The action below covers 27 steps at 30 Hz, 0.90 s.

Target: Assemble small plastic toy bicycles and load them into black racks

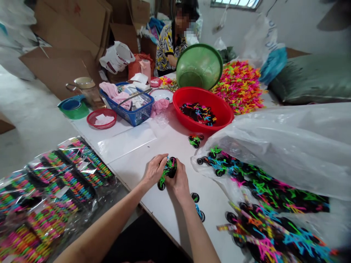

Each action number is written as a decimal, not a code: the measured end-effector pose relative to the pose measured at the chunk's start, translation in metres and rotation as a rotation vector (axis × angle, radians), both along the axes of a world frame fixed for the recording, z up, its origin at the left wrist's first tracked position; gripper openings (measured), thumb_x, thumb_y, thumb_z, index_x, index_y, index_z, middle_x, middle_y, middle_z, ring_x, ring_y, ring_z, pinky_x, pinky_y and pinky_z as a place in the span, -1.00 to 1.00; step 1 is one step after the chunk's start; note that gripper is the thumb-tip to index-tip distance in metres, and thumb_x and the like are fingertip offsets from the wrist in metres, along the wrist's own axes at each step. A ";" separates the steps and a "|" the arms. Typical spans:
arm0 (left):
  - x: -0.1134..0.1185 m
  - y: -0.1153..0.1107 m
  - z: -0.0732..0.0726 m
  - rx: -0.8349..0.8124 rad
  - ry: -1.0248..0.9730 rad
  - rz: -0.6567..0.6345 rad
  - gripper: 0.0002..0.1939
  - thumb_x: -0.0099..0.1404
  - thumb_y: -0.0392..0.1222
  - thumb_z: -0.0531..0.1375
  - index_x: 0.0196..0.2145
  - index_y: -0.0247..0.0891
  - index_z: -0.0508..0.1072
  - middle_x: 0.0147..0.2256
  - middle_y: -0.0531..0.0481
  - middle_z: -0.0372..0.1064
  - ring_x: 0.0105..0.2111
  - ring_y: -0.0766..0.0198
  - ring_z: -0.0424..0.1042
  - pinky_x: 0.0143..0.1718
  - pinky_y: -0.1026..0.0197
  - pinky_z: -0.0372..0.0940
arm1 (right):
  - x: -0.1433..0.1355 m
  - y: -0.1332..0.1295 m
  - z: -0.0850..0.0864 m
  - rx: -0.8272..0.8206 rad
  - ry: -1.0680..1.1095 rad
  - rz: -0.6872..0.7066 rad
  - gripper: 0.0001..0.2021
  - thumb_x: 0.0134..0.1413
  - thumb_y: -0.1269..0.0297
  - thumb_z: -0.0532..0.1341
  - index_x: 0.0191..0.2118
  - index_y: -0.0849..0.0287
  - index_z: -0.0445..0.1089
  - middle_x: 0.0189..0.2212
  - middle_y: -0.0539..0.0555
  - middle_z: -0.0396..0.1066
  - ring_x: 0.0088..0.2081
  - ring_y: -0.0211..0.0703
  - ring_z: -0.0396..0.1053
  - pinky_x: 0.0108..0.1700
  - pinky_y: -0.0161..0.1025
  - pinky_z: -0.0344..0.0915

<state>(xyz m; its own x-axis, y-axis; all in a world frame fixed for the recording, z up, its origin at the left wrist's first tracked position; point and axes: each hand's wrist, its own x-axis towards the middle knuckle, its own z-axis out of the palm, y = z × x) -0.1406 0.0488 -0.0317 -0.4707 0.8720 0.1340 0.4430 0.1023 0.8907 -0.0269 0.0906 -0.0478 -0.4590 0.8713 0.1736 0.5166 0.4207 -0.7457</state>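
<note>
Between my two hands is a small bunch of toy bikes (162, 181) with black wheels and green, pink and blue frames, just above the white tabletop. My left hand (155, 170) closes on the bunch from the left, its thumb near the top. On the other side my right hand (179, 181) wraps round it, its fingers partly hidden behind the wheels. A blue toy bike (198, 209) lies on the table beside my right forearm. Farther off, some green and orange toy bikes (195, 141) lie before the red basin (181, 95).
Loose toy bikes spill from a clear plastic bag (274, 135) at right. Packed bags of bikes (63, 190) lie low at left. A blue basket (142, 111), red tray (101, 126), green basin (203, 65) and heap of colourful parts (241, 87) stand behind. A person (167, 44) sits across the table.
</note>
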 end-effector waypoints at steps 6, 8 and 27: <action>0.013 0.020 0.003 0.086 -0.118 0.178 -0.75 0.25 -0.12 0.08 -0.16 -0.22 0.43 -0.20 -0.04 0.41 -0.17 0.23 0.37 -0.10 0.21 0.23 | -0.009 0.008 0.003 -0.069 0.218 -0.098 -0.44 -0.20 0.24 0.24 0.02 0.23 0.23 -0.14 0.20 0.35 -0.13 -0.01 0.36 -0.08 -0.08 0.32; 0.015 0.034 0.014 0.099 -0.210 0.235 -0.76 0.24 -0.10 0.08 -0.20 -0.23 0.43 -0.23 -0.03 0.42 -0.20 0.23 0.38 -0.14 0.21 0.24 | -0.011 0.022 0.015 -0.033 0.234 -0.087 -0.45 -0.21 0.26 0.25 0.02 0.22 0.26 -0.15 0.19 0.36 -0.15 -0.01 0.37 -0.10 -0.10 0.33; 0.003 0.344 0.111 0.018 -0.403 -0.245 -0.70 0.31 -0.12 0.09 -0.06 -0.32 0.32 -0.11 -0.10 0.31 -0.19 0.22 0.38 -0.20 0.06 0.35 | 0.019 0.312 0.124 0.329 -0.119 -0.229 -0.75 -0.04 0.36 0.11 -0.22 0.19 0.45 -0.27 0.11 0.50 -0.21 -0.08 0.41 -0.10 -0.17 0.28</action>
